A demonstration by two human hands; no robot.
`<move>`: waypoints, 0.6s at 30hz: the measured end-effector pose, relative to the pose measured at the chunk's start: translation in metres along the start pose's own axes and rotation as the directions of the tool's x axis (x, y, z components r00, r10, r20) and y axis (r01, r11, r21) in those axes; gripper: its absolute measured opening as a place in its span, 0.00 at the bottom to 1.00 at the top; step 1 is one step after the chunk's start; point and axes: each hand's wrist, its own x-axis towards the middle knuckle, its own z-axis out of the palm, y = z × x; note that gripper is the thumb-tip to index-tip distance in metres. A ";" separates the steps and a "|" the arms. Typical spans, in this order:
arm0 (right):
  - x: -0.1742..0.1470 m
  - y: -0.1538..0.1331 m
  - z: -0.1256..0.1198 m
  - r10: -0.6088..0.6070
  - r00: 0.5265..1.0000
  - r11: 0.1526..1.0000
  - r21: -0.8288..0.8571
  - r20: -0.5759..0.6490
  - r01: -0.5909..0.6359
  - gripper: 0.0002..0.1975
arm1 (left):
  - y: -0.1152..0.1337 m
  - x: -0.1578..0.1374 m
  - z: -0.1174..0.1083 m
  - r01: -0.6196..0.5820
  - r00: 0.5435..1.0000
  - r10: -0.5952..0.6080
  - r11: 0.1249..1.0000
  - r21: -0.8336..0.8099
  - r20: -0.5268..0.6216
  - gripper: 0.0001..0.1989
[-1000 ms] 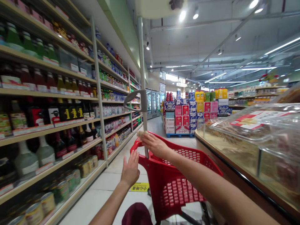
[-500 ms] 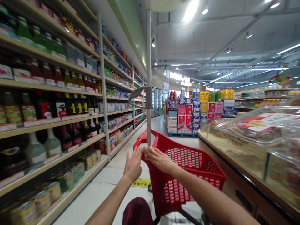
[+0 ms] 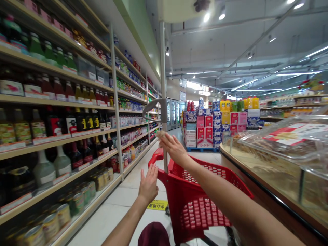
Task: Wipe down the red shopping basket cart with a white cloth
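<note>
A red plastic shopping cart stands in front of me, with a metal pole rising from its handle end. My right hand is at the pole above the cart handle, with a crumpled, light-coloured cloth under its fingers against the pole. Part of the cloth is hidden by the hand. Just below the handle, my left hand is open, its fingers stretched up to the red plastic; nothing is in it. Higher on the pole sits a grey loop-shaped bracket.
Shelves of bottles and cans line the left. To the right is a display counter with clear plastic covers. Stacked drink boxes stand on a blue pallet ahead. A yellow floor sign lies on the white tiles.
My right hand has moved up from the cart handle onto the pole with the cloth. The left hand has stayed near the handle. The view has shifted slightly.
</note>
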 end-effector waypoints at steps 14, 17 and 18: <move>0.014 0.007 -0.008 0.062 0.998 0.998 -0.010 0.002 -0.062 0.25 | -0.001 0.001 -0.001 -0.006 1.000 0.006 1.000 0.007 0.018 0.39; 0.000 0.001 -0.003 -0.037 0.999 0.999 -0.004 0.040 0.037 0.25 | 0.000 0.001 -0.006 -0.013 0.999 0.013 1.000 0.000 0.039 0.39; -0.004 -0.001 -0.002 -0.076 0.996 0.997 -0.002 0.053 0.076 0.24 | 0.000 0.000 -0.007 -0.011 0.999 0.011 1.000 -0.002 0.044 0.38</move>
